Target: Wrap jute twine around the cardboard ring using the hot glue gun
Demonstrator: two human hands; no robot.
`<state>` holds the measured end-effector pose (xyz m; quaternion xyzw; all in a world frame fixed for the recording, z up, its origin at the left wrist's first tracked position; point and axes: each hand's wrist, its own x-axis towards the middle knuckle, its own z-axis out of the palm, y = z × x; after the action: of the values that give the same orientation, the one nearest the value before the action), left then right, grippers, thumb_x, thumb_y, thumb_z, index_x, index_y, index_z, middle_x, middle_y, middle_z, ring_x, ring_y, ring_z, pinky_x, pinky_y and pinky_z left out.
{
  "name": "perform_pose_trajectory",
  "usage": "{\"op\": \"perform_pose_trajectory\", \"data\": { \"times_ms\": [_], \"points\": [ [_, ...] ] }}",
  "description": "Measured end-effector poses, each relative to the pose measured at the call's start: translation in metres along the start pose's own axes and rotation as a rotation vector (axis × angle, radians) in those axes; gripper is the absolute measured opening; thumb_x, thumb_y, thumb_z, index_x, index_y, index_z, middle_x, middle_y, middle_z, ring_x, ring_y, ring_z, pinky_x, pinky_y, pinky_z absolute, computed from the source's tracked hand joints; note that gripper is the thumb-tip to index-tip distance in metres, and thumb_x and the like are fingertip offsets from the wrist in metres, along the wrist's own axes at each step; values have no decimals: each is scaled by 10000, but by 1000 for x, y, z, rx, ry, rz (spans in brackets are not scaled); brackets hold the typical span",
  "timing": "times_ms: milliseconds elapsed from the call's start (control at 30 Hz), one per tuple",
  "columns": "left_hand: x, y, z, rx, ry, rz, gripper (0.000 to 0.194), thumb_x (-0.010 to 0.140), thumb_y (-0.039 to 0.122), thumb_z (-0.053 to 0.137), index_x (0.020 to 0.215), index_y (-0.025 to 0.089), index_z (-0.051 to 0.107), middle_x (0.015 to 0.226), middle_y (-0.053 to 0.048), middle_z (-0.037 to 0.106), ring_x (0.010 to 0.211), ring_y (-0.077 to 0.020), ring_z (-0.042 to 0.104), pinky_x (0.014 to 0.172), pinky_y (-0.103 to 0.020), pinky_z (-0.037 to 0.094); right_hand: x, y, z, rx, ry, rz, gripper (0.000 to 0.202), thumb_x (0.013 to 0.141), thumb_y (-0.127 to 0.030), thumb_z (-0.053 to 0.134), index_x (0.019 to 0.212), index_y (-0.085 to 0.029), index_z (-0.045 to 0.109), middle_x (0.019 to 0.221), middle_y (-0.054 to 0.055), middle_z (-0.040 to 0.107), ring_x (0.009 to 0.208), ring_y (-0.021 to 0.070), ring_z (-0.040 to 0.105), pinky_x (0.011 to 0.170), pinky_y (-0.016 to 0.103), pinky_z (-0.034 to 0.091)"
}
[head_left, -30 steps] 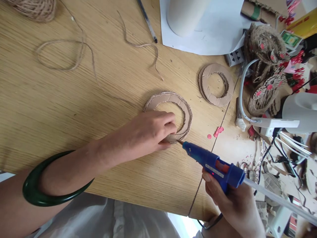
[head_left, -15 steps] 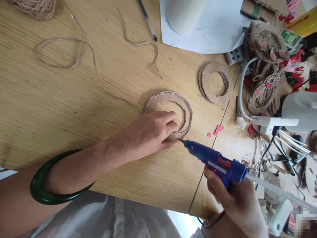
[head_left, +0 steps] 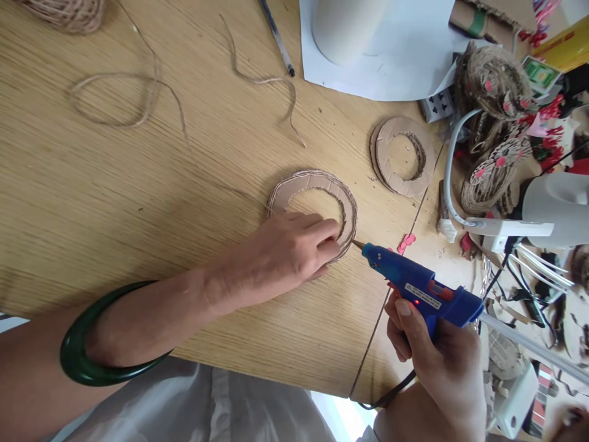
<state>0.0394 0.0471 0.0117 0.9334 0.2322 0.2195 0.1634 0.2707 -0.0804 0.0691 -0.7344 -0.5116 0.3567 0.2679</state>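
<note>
A layered cardboard ring (head_left: 317, 179) lies on the wooden table, with thin twine (head_left: 225, 186) running to its left edge. My left hand (head_left: 294, 248) covers the ring's lower left part, fingers curled and pressing on it. My right hand (head_left: 432, 344) is wrapped round the handle of a blue glue gun (head_left: 405, 275) with a small red light lit. The gun's nozzle tip is at the ring's lower right outer edge. A clear glue stick sticks out of its back.
A second cardboard ring (head_left: 384, 153) and red paper dots (head_left: 405, 244) lie to the right. A twine ball (head_left: 76, 13), pen (head_left: 277, 38), white sheet (head_left: 391, 73) and white cylinder (head_left: 345, 27) are at the back. Cables, a power strip (head_left: 510, 227) and twine crafts crowd the right.
The glue gun and my right hand have moved right along the ring's edge, the nozzle slightly upward. My left hand has shifted a little to the right, its fingers reaching further over the ring.
</note>
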Motion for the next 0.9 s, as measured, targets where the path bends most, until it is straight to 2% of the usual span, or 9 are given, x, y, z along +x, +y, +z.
{"op": "perform_pose_trajectory", "data": {
  "times_ms": [333,667,900],
  "points": [
    [-2,1,3,-30,-23,-22,92,993,144,569,1001,152,661,1044,-59,656,950,-188,625,816,-337,522,0,4,2,-35,-13,-8,213,986,-358,628,883,-173,615,600,-12,567,377,86,424,353,252,317],
    [-3,0,4,-7,-12,-5,73,980,164,607,1019,163,669,1004,-42,645,910,-190,604,779,-341,498,1,0,2,52,-8,24,260,985,-398,634,841,-189,580,505,-52,485,360,97,433,331,235,314],
    [0,3,1,21,0,6,140,968,92,577,935,154,698,932,-30,652,870,-182,609,741,-327,498,5,-3,2,61,-17,27,286,991,-389,626,793,-198,547,481,-58,467,354,93,424,330,223,306]
  ]
}}
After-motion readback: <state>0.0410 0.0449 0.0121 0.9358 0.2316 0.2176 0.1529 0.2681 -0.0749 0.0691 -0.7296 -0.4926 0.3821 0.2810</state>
